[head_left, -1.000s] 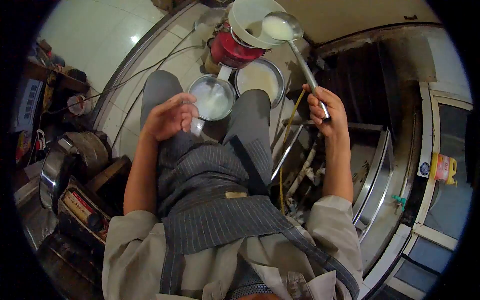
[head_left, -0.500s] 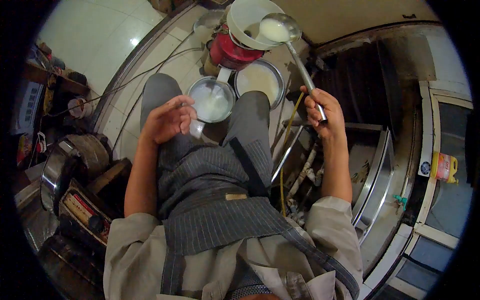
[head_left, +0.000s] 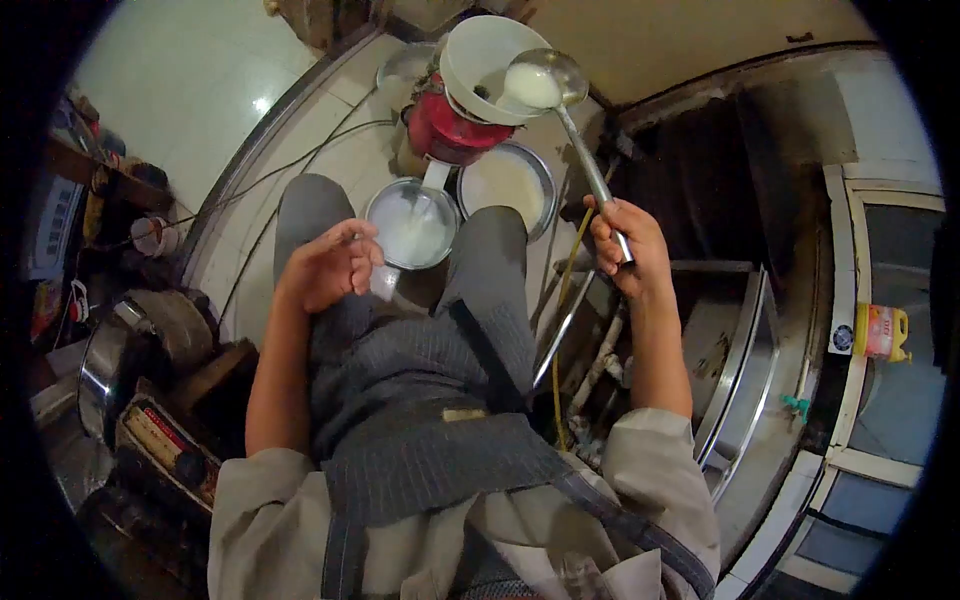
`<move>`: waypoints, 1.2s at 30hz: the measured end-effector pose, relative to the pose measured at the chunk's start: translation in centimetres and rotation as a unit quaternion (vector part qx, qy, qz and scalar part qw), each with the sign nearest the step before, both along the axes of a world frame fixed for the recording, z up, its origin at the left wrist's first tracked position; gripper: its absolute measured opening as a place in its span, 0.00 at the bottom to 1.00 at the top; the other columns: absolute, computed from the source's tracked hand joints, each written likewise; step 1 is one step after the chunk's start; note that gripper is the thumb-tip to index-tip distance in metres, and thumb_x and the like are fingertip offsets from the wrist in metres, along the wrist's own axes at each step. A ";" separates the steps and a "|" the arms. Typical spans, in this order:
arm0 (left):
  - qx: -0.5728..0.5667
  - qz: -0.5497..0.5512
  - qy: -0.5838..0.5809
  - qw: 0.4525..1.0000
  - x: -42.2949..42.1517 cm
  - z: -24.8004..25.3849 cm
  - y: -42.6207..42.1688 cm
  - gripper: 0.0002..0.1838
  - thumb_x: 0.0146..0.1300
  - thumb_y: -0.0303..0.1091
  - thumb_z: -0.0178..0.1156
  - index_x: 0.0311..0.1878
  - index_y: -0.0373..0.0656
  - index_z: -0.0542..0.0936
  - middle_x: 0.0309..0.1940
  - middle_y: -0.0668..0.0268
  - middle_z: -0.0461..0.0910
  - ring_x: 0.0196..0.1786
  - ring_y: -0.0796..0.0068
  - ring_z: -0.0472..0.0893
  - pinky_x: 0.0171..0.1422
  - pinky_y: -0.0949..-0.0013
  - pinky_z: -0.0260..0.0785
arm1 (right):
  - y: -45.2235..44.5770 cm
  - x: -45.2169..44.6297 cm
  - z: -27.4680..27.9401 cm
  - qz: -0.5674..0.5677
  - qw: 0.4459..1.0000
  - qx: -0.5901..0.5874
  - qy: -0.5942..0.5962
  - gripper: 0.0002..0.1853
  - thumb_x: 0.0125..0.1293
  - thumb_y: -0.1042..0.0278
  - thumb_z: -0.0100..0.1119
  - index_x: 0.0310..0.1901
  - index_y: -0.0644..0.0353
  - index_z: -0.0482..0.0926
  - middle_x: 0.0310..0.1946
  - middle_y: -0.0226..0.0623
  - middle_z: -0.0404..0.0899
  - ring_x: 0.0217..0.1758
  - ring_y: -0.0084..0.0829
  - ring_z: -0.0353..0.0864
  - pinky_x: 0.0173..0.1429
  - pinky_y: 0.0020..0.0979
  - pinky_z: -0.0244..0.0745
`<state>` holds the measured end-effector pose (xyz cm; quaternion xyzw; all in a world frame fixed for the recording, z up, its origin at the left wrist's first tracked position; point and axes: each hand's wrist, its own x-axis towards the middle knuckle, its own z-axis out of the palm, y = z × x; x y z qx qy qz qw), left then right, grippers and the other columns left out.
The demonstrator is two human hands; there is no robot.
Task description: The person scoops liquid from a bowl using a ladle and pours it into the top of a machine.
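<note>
My right hand [head_left: 630, 245] is wrapped round the handle of a metal ladle [head_left: 590, 160]. The ladle's bowl holds white liquid and tilts over the rim of a pale hopper bowl [head_left: 465, 58], which sits on a red machine [head_left: 455, 130]. Below the machine's white spout [head_left: 437, 175], a metal pot [head_left: 400, 228] with foamy white liquid stands between my knees. Beside it is a wider metal basin [head_left: 505, 185] of cream-coloured liquid, partly hidden by my knee. Over my left thigh hangs my left hand [head_left: 335, 265], fingers loosely curled and apart, holding nothing.
A dark cable [head_left: 300, 150] crosses the tiled floor on the left. Pots and a worn box [head_left: 165, 435] crowd the lower left. On the right are a metal-framed unit [head_left: 735, 370], a yellow hose [head_left: 560, 370] and a yellow bottle [head_left: 882, 332] by a white frame.
The view has shifted, so the machine, pots and knees appear lower and slightly left. My right hand still holds the ladle at the hopper, and my left hand stays empty.
</note>
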<state>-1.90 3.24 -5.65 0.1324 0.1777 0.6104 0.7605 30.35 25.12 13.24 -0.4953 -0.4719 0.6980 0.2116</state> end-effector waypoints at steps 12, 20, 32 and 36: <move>0.016 0.001 -0.001 1.000 0.0 -0.2 0.0 0.28 0.69 0.49 0.55 0.62 0.37 0.69 0.45 0.48 0.79 0.32 0.66 0.80 0.40 0.64 0.76 | 0.1 0.1 -0.2 0.001 1.000 0.002 -0.001 0.14 0.72 0.65 0.55 0.51 0.68 0.74 0.21 0.28 0.73 0.13 0.16 0.66 0.15 0.23 0.63; 0.010 0.003 -0.010 1.000 0.2 0.2 0.1 0.26 0.70 0.49 0.52 0.61 0.39 0.70 0.45 0.48 0.79 0.32 0.67 0.80 0.40 0.64 0.76 | 0.1 -0.1 -0.2 0.000 1.000 0.009 -0.012 0.14 0.72 0.66 0.55 0.50 0.69 0.73 0.21 0.28 0.72 0.13 0.17 0.66 0.15 0.23 0.63; 0.011 0.003 0.006 1.000 0.1 0.1 0.1 0.26 0.70 0.50 0.53 0.60 0.39 0.70 0.45 0.49 0.79 0.32 0.65 0.80 0.41 0.64 0.77 | 0.3 0.0 -0.8 -0.002 1.000 0.020 -0.015 0.13 0.71 0.67 0.55 0.50 0.68 0.74 0.21 0.29 0.74 0.13 0.17 0.68 0.14 0.22 0.64; 0.009 0.003 0.002 1.000 0.1 -0.1 0.1 0.26 0.70 0.50 0.53 0.60 0.39 0.70 0.45 0.49 0.79 0.32 0.64 0.80 0.41 0.64 0.77 | 0.2 -0.3 -0.7 -0.010 0.999 0.023 -0.030 0.12 0.71 0.66 0.55 0.49 0.67 0.75 0.21 0.29 0.74 0.13 0.17 0.68 0.14 0.22 0.64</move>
